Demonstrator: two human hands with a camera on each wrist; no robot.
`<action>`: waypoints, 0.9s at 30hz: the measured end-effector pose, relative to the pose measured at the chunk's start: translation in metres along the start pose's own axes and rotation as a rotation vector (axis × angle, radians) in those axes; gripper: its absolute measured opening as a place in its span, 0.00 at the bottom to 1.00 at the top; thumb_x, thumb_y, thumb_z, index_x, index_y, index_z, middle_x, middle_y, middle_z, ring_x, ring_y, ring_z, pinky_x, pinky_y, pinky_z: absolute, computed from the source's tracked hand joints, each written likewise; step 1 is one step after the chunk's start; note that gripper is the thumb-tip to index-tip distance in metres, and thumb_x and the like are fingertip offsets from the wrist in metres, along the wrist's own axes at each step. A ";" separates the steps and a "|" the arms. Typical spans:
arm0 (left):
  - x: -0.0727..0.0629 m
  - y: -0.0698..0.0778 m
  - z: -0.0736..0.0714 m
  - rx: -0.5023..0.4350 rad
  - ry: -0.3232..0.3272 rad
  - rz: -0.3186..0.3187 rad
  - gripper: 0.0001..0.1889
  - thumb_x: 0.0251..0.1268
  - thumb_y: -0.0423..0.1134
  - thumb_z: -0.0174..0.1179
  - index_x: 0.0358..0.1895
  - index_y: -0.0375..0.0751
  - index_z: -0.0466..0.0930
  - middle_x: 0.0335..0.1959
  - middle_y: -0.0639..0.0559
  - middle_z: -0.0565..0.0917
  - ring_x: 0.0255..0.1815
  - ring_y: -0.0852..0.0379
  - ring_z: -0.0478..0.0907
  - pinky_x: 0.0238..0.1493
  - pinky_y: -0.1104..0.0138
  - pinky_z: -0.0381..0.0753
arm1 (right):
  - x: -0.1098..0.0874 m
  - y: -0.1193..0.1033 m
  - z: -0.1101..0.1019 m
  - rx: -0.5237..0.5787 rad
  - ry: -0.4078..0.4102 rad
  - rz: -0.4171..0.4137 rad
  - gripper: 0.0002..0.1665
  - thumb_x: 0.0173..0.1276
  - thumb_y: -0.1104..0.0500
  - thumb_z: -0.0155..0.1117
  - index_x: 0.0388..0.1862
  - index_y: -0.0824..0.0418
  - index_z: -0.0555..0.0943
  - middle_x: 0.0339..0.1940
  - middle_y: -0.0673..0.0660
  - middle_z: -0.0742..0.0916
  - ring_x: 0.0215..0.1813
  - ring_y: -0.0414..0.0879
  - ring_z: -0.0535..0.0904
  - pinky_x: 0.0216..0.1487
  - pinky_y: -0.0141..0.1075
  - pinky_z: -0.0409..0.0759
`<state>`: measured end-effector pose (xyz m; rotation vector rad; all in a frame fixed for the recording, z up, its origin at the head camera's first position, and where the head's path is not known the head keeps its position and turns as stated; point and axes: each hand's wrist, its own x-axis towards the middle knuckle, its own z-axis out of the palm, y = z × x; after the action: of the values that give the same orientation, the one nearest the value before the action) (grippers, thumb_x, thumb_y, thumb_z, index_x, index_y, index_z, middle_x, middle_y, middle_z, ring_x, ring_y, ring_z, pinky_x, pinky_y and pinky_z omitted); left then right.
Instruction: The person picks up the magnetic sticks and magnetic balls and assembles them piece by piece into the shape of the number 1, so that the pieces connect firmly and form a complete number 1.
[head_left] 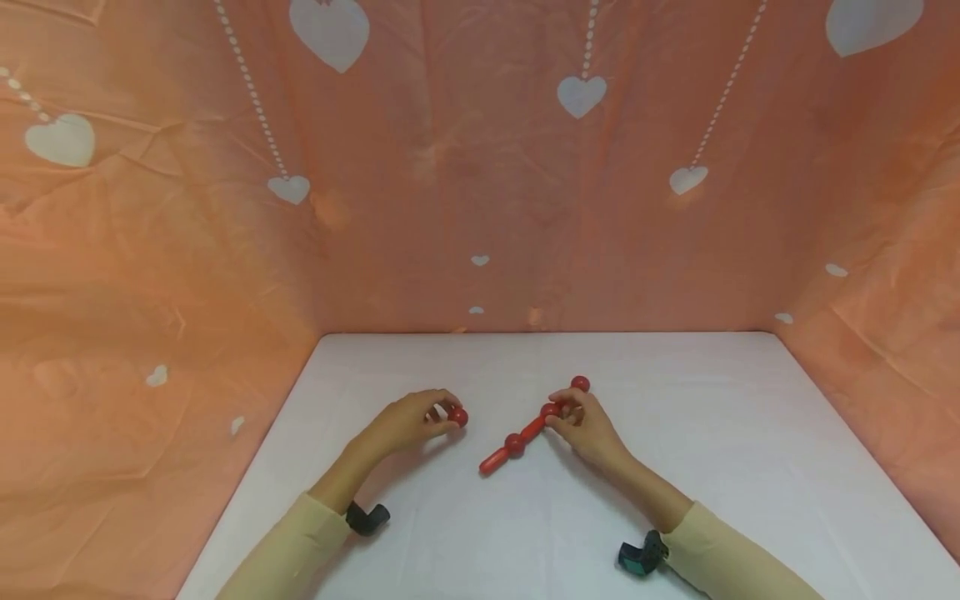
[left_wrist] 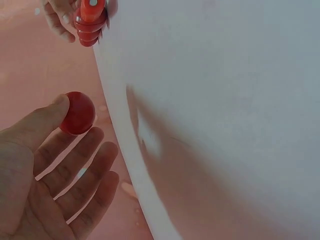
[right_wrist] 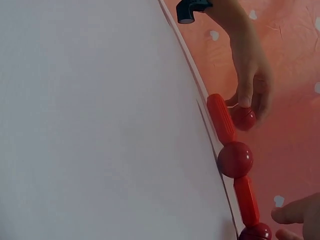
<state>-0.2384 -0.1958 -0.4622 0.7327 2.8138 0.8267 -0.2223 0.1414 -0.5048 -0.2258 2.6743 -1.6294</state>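
Observation:
A red ball (head_left: 458, 417) is pinched between the thumb and fingers of my left hand (head_left: 408, 421), left of the table's middle. The left wrist view shows the ball (left_wrist: 80, 113) at the thumb tip, the other fingers spread below. My right hand (head_left: 592, 429) has its thumb and fingertips around a ball (head_left: 550, 410) of a chain of red balls and short red rods. This chain runs diagonally, from a rod (head_left: 493, 462) at the near left to a ball (head_left: 580, 383) at the far right. In the right wrist view, the right fingertips are partly cut off.
A white tabletop (head_left: 720, 417) spreads under both arms. Orange fabric (head_left: 450, 183) with white hearts stands behind it and along both sides. Each wrist wears a dark camera, one at the left wrist (head_left: 367, 518) and one at the right wrist (head_left: 642, 556).

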 end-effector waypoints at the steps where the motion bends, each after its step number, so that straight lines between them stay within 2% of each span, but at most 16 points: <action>1: -0.002 0.000 0.000 -0.002 -0.003 -0.001 0.14 0.71 0.44 0.74 0.56 0.52 0.86 0.46 0.60 0.88 0.45 0.59 0.83 0.47 0.60 0.84 | -0.001 -0.001 0.000 -0.009 0.004 -0.011 0.21 0.73 0.63 0.75 0.62 0.61 0.82 0.46 0.59 0.79 0.42 0.48 0.75 0.36 0.30 0.77; 7: -0.014 0.003 -0.001 -0.027 -0.022 -0.004 0.15 0.71 0.43 0.74 0.57 0.52 0.85 0.46 0.60 0.87 0.45 0.59 0.83 0.47 0.59 0.85 | -0.007 -0.008 0.004 -0.047 0.014 -0.107 0.19 0.72 0.64 0.75 0.59 0.59 0.83 0.50 0.58 0.80 0.42 0.48 0.76 0.38 0.29 0.78; 13: -0.024 0.002 0.001 -0.043 -0.034 0.018 0.17 0.70 0.42 0.75 0.59 0.49 0.85 0.48 0.59 0.88 0.46 0.59 0.83 0.46 0.62 0.85 | -0.011 -0.016 0.007 -0.061 -0.011 -0.209 0.19 0.71 0.65 0.76 0.58 0.56 0.84 0.47 0.55 0.81 0.37 0.45 0.75 0.36 0.30 0.77; 19: -0.031 0.005 0.003 -0.045 -0.046 0.005 0.17 0.68 0.40 0.76 0.57 0.50 0.84 0.46 0.61 0.87 0.46 0.59 0.82 0.47 0.64 0.84 | -0.007 -0.018 0.011 -0.043 -0.116 -0.307 0.17 0.71 0.64 0.77 0.56 0.56 0.85 0.45 0.55 0.83 0.35 0.43 0.76 0.35 0.30 0.79; 24: -0.035 0.008 0.005 -0.047 -0.065 -0.003 0.16 0.68 0.41 0.76 0.55 0.52 0.84 0.44 0.62 0.87 0.46 0.59 0.82 0.48 0.62 0.85 | -0.004 -0.017 0.014 -0.044 -0.227 -0.397 0.18 0.70 0.62 0.78 0.57 0.55 0.85 0.53 0.54 0.86 0.33 0.41 0.75 0.35 0.31 0.78; 27: -0.036 0.009 0.007 -0.040 -0.079 -0.001 0.16 0.68 0.43 0.76 0.54 0.52 0.84 0.44 0.63 0.86 0.45 0.60 0.82 0.48 0.62 0.84 | -0.002 -0.017 0.016 -0.065 -0.278 -0.435 0.18 0.70 0.60 0.78 0.58 0.55 0.86 0.57 0.51 0.87 0.37 0.43 0.78 0.39 0.30 0.79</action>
<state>-0.2018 -0.2037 -0.4640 0.7417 2.7193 0.8328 -0.2166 0.1196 -0.4974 -1.0148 2.5825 -1.4555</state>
